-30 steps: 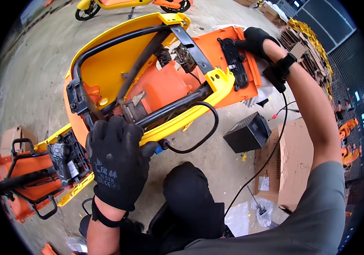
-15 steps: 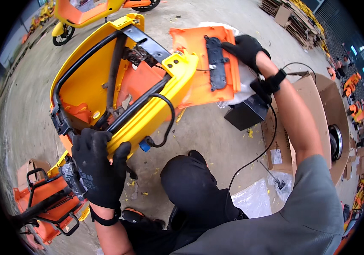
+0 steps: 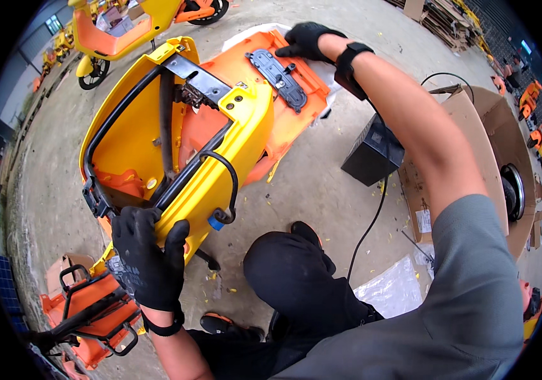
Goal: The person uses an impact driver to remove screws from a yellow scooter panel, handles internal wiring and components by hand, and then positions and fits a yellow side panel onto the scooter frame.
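Head view: my left hand [image 3: 150, 258] grips the near end of the yellow body [image 3: 245, 132], fingers curled over its edge, thumb set apart along the side. My right hand [image 3: 309, 42] reaches out and clasps the far edge of the orange panel [image 3: 231, 64]. Both parts sit ahead of me, left of centre. Half a second ago the panel's black plate [image 3: 278, 80] ran nearly upright in view; now it slants, and my right hand has moved up and left. The black box [image 3: 372, 152], then close by the panel, stands well apart, near the cardboard box [image 3: 470, 123].
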The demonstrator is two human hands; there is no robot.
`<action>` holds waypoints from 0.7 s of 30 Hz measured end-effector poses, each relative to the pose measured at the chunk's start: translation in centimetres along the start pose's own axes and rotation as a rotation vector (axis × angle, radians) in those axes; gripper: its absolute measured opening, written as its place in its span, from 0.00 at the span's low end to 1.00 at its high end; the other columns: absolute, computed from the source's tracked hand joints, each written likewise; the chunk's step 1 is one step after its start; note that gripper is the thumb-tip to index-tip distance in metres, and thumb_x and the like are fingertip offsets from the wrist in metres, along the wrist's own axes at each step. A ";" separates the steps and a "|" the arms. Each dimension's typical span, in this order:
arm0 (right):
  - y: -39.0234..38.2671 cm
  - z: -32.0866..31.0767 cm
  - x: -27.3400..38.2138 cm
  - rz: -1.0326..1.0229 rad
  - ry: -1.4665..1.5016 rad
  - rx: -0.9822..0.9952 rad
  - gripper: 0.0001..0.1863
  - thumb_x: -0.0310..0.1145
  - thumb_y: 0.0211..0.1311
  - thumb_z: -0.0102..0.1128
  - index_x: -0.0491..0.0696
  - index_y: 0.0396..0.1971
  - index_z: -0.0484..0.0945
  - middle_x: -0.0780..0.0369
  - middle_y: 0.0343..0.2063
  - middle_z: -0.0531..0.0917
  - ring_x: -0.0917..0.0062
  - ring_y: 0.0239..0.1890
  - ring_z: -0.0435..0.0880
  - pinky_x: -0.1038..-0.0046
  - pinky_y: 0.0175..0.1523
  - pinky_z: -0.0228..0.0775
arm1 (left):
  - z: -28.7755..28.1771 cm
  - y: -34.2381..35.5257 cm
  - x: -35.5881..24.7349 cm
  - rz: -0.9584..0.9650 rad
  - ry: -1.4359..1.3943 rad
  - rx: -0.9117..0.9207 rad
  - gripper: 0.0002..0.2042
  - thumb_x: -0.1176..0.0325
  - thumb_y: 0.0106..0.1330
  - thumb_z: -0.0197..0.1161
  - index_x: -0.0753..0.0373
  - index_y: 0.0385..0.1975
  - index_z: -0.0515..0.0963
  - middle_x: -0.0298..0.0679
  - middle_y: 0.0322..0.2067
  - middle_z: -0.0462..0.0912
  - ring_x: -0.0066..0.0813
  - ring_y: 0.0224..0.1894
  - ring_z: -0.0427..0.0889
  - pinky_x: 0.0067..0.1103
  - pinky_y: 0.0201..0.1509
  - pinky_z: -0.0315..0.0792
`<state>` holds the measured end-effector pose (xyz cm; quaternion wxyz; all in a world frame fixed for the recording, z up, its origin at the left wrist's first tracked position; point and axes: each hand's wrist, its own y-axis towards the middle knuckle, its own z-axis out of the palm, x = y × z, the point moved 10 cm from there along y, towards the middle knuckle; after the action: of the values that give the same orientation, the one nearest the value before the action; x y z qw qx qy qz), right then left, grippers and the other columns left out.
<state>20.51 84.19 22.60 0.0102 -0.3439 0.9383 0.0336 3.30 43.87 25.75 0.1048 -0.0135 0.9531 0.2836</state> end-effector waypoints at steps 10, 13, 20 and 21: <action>-3.0 2.6 -6.2 0.011 0.420 -0.091 0.22 0.49 0.62 0.62 0.53 0.52 0.80 0.58 0.48 0.84 0.64 0.50 0.83 0.65 0.57 0.73 | 0.2 0.0 -0.1 -0.009 -0.003 -0.012 0.13 0.69 0.57 0.69 0.66 0.34 0.71 0.46 0.33 0.70 0.47 0.40 0.70 0.35 0.47 0.66; -4.2 1.8 -6.5 0.083 0.363 -0.165 0.28 0.50 0.62 0.62 0.54 0.59 0.74 0.55 0.53 0.82 0.61 0.54 0.81 0.65 0.60 0.71 | 0.3 -0.1 -0.1 -0.004 0.001 -0.017 0.14 0.69 0.56 0.70 0.66 0.34 0.72 0.46 0.33 0.70 0.47 0.40 0.70 0.34 0.47 0.66; -10.6 -0.9 -5.8 0.279 0.345 -0.370 0.33 0.52 0.61 0.63 0.53 0.63 0.69 0.50 0.55 0.79 0.57 0.56 0.80 0.64 0.60 0.71 | 0.0 -0.1 0.2 -0.016 0.018 -0.011 0.15 0.66 0.57 0.69 0.66 0.33 0.71 0.46 0.32 0.70 0.47 0.40 0.70 0.35 0.46 0.65; -11.8 -1.1 -5.6 0.265 0.361 -0.411 0.32 0.51 0.61 0.63 0.52 0.62 0.69 0.50 0.55 0.79 0.58 0.56 0.80 0.64 0.60 0.71 | 0.1 -0.1 0.2 -0.009 0.021 -0.016 0.15 0.66 0.58 0.69 0.66 0.33 0.71 0.46 0.32 0.70 0.47 0.40 0.70 0.35 0.46 0.65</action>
<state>32.41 78.74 23.27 -0.2312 -0.2137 0.9352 0.1621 3.17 43.84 25.59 0.0958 -0.0214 0.9518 0.2905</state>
